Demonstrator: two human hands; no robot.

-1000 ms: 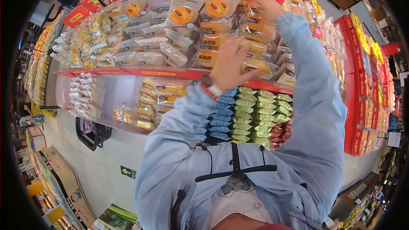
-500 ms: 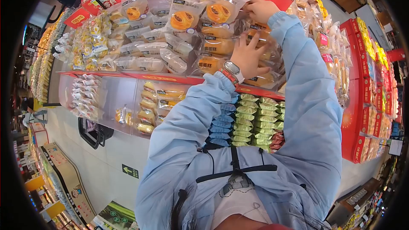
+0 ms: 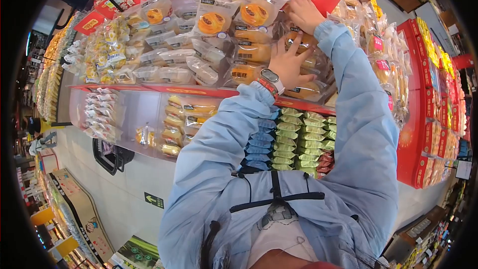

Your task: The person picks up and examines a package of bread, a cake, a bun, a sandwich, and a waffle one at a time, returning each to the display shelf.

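Observation:
My left hand [image 3: 289,67], with a watch on the wrist, lies with spread fingers on clear-wrapped cakes in the upper bin. Farther back, my right hand [image 3: 304,15] rests over the wrapped cakes at the bin's back right; its fingertips are partly hidden among the packs, and whether they grip one does not show. Just left of it stands a wrapped round pastry [image 3: 255,14], with a second round pastry [image 3: 211,22] beside it. Packs of yellow cake [image 3: 254,52] are stacked left of my left hand.
A red shelf edge [image 3: 194,91] runs in front of the bin. Below it are green packets [image 3: 286,134], blue packets [image 3: 259,144] and wrapped rolls [image 3: 172,134]. A black basket [image 3: 112,157] stands on the floor at the left. Red display shelving [image 3: 411,144] is at the right.
My right hand has shifted slightly and its fingers lie flatter over the packs. The fingers of my left hand have moved a little, still spread on the cakes.

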